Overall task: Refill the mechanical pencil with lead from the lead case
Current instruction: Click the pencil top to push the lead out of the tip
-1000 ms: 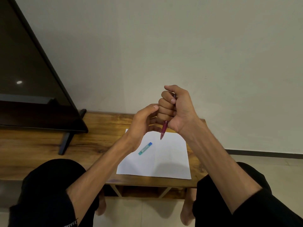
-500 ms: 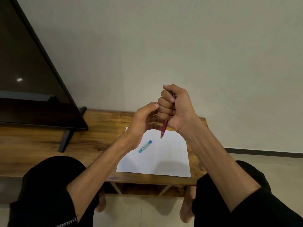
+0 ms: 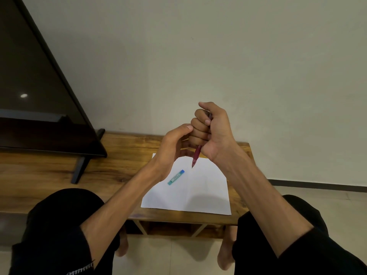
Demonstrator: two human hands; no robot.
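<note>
Both hands raised over paper (image 3: 190,191): right hand (image 3: 210,132) fisted round red pencil (image 3: 196,157), tip down; left hand (image 3: 170,147) loosely curled, thumb touching right fingers (image 3: 199,124); lead case (image 3: 176,177) label unreadable

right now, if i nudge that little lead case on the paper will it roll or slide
The lead case looks slim, small and plastic, so probably very light. It lies flat on smooth white paper, so a nudge likely slides it. Whether its sides are flat or round is unclear; it might roll.
</note>
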